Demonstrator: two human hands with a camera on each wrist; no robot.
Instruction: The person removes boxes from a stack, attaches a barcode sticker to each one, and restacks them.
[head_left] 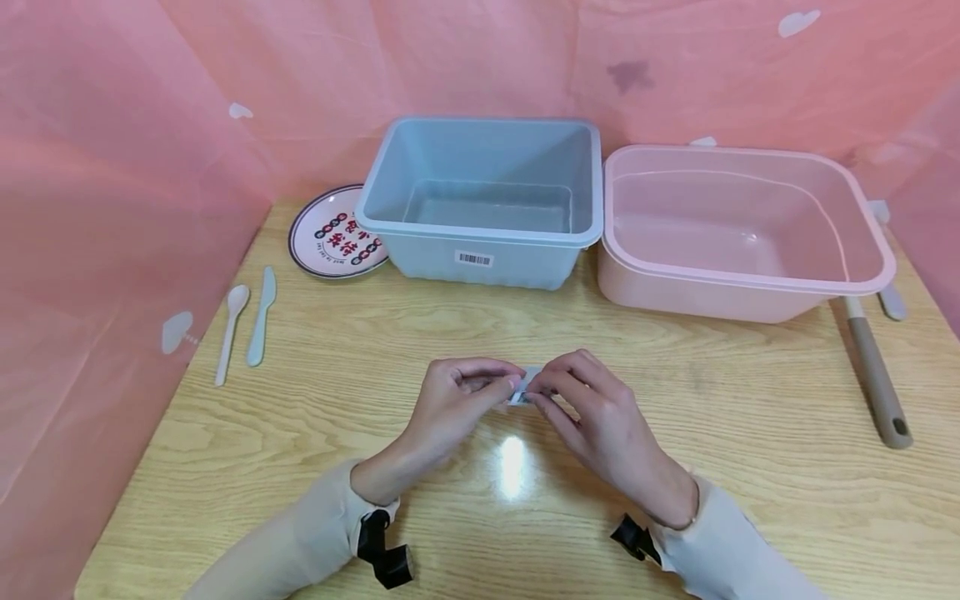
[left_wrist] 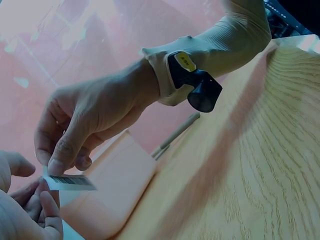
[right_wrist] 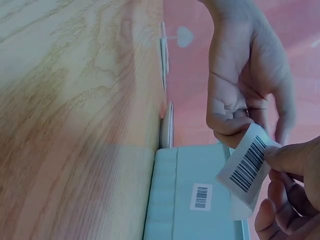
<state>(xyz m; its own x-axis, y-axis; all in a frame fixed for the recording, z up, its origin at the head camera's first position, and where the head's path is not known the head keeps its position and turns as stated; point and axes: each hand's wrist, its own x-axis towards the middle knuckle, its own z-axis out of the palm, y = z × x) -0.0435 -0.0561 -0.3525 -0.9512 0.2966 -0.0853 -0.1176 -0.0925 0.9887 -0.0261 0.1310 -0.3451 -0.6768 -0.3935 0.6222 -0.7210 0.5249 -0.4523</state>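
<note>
A small white barcode sticker is held up between my two hands above the table. My right hand pinches it; in the right wrist view, the right thumb presses on its printed face. At the sticker's other end is my left hand, its thumb and fingertips drawn together on the edge. In the left wrist view, the left hand shows only partly at the lower left, across from the right hand. Fingers cover part of the sticker in every view.
A blue-grey bin with its own barcode label stands behind the hands, beside a pink bin. A patterned plate, a white spoon and a pale knife lie left. A grey-brown handle lies right.
</note>
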